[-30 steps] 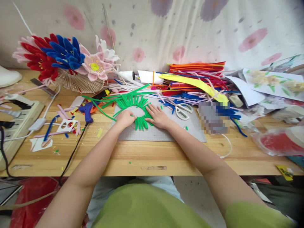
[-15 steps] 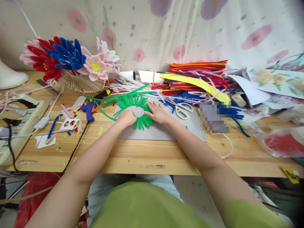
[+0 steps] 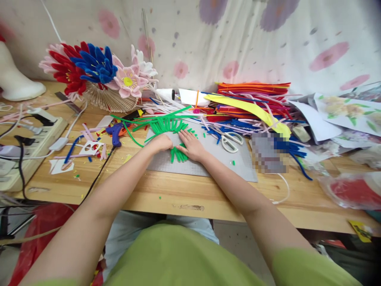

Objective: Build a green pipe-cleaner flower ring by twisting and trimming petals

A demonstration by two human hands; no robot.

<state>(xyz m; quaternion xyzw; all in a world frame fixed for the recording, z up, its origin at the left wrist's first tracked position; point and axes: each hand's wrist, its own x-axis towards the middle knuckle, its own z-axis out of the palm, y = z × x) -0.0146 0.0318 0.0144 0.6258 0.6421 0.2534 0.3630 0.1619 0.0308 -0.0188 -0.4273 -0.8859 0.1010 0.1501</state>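
Short green pipe cleaner pieces point(image 3: 168, 124) lie fanned out in a ring on a grey cutting mat point(image 3: 205, 170). My left hand point(image 3: 162, 143) is at the ring's left and inner part, its fingers curled closed; what they pinch is hidden. Over the ring's right side, my right hand point(image 3: 192, 146) lies flat with fingers stretched out, pressing on the green pieces. Longer green pipe cleaners point(image 3: 133, 137) stick out to the left of the ring. White-handled scissors point(image 3: 232, 142) rest on the mat, right of my right hand.
Left of the mat lie a blue glue gun point(image 3: 116, 133) and a power strip point(image 3: 44, 147). Behind stand fuzzy flowers point(image 3: 98, 65). Pipe cleaner bundles point(image 3: 253, 89) and a yellow strip point(image 3: 250, 107) are at the back, plastic bags point(image 3: 354, 188) at the right.
My right hand has slid left and now covers more of the ring's right side and centre. My left hand stays closed at the ring. The camera view has shifted slightly.
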